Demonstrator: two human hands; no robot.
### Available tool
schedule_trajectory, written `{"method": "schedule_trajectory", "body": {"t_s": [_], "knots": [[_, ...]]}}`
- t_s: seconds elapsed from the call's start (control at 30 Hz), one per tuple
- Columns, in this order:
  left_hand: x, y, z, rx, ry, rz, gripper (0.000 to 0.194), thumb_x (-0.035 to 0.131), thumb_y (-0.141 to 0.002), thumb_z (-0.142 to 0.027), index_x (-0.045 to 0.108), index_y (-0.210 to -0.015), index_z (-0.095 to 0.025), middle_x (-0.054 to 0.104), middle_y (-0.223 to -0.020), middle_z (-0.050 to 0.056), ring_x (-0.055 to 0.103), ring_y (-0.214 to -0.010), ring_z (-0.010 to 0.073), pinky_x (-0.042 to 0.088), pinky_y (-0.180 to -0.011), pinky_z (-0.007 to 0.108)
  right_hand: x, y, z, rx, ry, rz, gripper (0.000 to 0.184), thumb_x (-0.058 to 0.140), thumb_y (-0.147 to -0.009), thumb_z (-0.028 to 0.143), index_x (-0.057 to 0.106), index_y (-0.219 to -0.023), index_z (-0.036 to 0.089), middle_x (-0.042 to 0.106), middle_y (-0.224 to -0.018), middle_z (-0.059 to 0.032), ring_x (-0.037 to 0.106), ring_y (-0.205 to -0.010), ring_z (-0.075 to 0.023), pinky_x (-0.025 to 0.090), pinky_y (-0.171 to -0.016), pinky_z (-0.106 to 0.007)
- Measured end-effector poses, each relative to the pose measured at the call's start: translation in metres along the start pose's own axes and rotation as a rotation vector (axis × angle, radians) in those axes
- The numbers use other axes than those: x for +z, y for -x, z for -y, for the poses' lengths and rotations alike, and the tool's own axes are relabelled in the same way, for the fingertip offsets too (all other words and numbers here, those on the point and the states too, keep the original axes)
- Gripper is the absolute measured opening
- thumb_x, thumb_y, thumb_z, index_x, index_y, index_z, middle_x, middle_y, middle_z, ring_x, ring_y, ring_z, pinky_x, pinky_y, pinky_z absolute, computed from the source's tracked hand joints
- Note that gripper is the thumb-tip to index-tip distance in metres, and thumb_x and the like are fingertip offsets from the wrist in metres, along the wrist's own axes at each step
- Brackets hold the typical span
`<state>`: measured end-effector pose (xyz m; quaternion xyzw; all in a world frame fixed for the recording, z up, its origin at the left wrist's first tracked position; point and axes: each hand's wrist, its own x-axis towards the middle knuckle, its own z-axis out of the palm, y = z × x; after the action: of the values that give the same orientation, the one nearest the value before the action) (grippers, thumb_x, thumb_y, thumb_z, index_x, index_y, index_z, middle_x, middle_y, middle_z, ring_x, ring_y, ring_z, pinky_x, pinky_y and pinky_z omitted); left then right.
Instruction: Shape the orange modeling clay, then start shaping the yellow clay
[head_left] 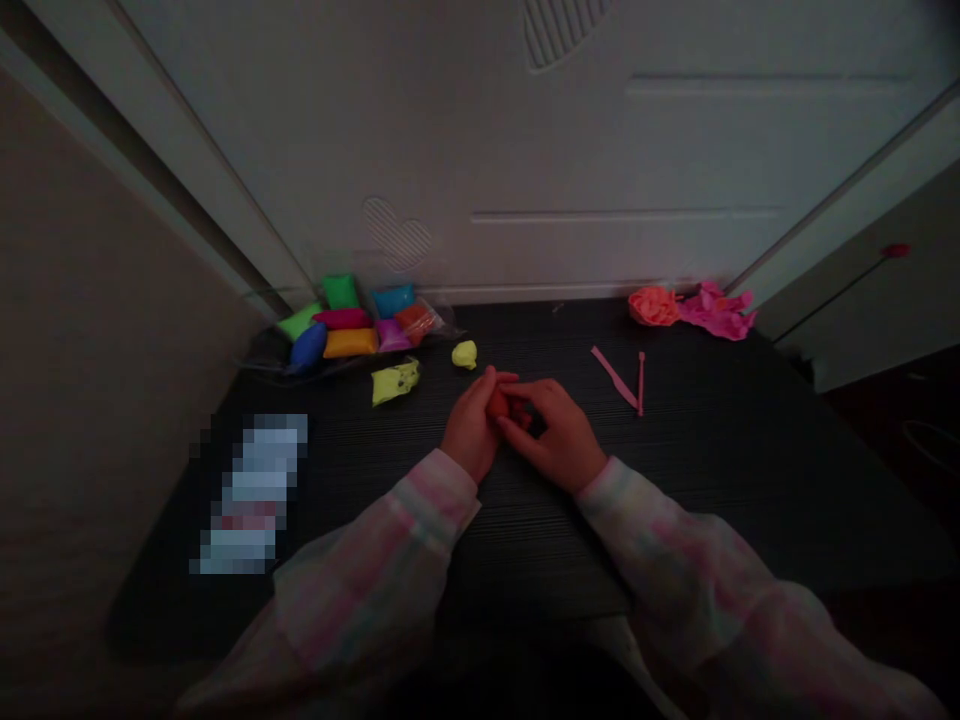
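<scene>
My left hand (471,425) is closed around a small lump of red modelling clay (498,403), partly hidden by the fingers. From the other side my right hand (561,432) bends its fingers onto the same lump, with fingertips meeting those of my left hand. Just beyond my hands sits a yellow clay ball (464,354). To its left lies a yellow-green clay packet (394,382), crumpled at one end. Two pink modelling tools, a flat one (615,378) and a thin one (640,383), form a V to the right of my hands.
At the back left, a clear plastic bag (442,322) holds several coloured clay packets (350,342). A blurred-out phone-like screen (255,490) lies left. Crumpled orange wrapping (654,306) and pink wrapping (718,310) are at the back right. A white panel (480,150) borders the dark table (720,460).
</scene>
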<state>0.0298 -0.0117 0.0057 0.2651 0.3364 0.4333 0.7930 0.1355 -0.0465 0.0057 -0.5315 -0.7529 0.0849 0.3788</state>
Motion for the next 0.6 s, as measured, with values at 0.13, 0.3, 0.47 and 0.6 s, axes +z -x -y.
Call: {"method": "schedule_trajectory", "body": {"t_s": [0.13,0.3,0.47,0.6], "knots": [[0.005,-0.003,0.000,-0.002,0.050,-0.036,0.025,0.042,-0.077,-0.035,0.054,-0.075,-0.013,0.048,-0.049,-0.002,0.045,-0.042,0.0065,0.034,-0.043,0.019,0.002,-0.001,0.000,-0.034,0.015,0.013,0.028,0.053,-0.071,0.023,0.054,-0.099,0.016,0.062,-0.089,-0.0058,0.052,-0.085,-0.0185,0.042,-0.077,-0.035],[0.011,-0.006,0.003,0.046,0.113,-0.112,0.024,0.043,-0.076,-0.033,0.054,-0.072,-0.012,0.047,-0.048,-0.002,0.041,-0.039,0.0052,0.030,-0.040,0.018,0.003,-0.001,-0.002,-0.077,0.020,-0.035,0.026,0.051,-0.073,0.023,0.054,-0.099,0.016,0.061,-0.101,-0.0069,0.052,-0.093,-0.0183,0.041,-0.081,-0.035],[0.014,-0.007,0.006,0.088,0.130,-0.158,0.030,0.046,-0.074,-0.039,0.056,-0.071,-0.011,0.048,-0.049,-0.002,0.042,-0.040,0.0052,0.031,-0.042,0.018,0.006,-0.001,-0.005,-0.095,0.050,-0.076,0.027,0.054,-0.072,0.024,0.056,-0.097,0.016,0.062,-0.101,-0.0069,0.054,-0.092,-0.0188,0.042,-0.079,-0.035],[0.014,-0.007,0.005,0.064,0.166,-0.157,0.029,0.044,-0.076,-0.036,0.056,-0.071,-0.011,0.050,-0.050,-0.002,0.042,-0.039,0.0048,0.030,-0.041,0.018,0.007,0.000,-0.006,-0.093,0.061,-0.097,0.026,0.053,-0.072,0.024,0.057,-0.097,0.017,0.062,-0.101,-0.0063,0.055,-0.091,-0.0188,0.043,-0.078,-0.035]]}}
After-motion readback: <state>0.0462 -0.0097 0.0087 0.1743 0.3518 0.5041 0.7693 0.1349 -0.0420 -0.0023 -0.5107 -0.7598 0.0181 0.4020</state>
